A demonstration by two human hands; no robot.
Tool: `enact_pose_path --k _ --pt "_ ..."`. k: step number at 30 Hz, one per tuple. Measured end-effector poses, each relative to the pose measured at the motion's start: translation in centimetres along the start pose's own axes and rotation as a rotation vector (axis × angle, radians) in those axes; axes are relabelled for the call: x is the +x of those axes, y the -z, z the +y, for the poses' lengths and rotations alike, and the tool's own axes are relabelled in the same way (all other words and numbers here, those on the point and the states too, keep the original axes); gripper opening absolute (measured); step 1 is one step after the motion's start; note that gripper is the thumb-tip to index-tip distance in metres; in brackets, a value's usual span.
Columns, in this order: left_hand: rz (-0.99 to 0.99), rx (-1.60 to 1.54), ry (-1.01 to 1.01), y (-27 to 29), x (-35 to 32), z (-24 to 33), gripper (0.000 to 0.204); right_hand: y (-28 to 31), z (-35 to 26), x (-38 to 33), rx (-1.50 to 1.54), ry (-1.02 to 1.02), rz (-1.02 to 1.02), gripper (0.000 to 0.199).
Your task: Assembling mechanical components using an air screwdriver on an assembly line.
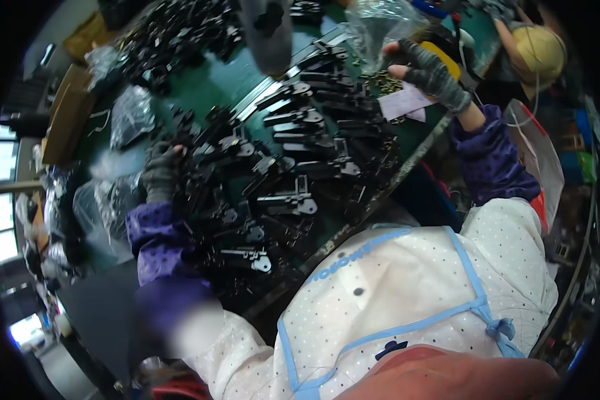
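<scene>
Green shows between the clutter on the desk (221,83), whose far edges sink into the fisheye's dark rim. Black-and-silver metal parts (300,139) lie in rows across its middle, the darker ones too tangled to tell apart. At their left edge sits the gloved left hand (161,167) — its fingertips merge with the black pieces, so I cannot tell whether its grip pinches anything. The right hand (433,77), thumb and forefinger apart, has its grip spread beside small brass pieces (382,81) and a paper slip (404,103) — its markings illegible. Blue lettering (358,257) crosses the apron (386,293).
</scene>
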State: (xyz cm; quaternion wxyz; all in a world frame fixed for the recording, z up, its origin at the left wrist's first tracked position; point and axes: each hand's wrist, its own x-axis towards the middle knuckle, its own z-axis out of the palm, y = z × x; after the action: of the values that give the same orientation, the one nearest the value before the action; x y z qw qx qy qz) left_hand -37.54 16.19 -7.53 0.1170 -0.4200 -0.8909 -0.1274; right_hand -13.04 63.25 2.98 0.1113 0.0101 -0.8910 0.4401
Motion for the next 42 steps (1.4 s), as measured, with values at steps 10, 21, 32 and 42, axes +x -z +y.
enact_pose_path --k 10,21,32,42 --pt "0.223 -0.110 0.142 3.4 1.4 6.4 0.015 -4.5 9.0 1.5 -0.901 -0.151 -0.085 0.022" --pt "0.157 -0.421 0.023 3.2 -3.4 23.9 0.019 -3.6 4.7 0.8 -0.589 0.023 0.051 0.016" --pt "0.126 -0.499 -0.109 2.3 -3.9 23.4 0.024 -14.5 -6.9 -1.1 0.516 -0.318 -0.775 0.016" --pt "-0.346 -0.778 -0.017 3.5 -2.5 21.9 0.021 -14.9 -6.6 -1.4 0.512 -0.303 -0.761 0.016"
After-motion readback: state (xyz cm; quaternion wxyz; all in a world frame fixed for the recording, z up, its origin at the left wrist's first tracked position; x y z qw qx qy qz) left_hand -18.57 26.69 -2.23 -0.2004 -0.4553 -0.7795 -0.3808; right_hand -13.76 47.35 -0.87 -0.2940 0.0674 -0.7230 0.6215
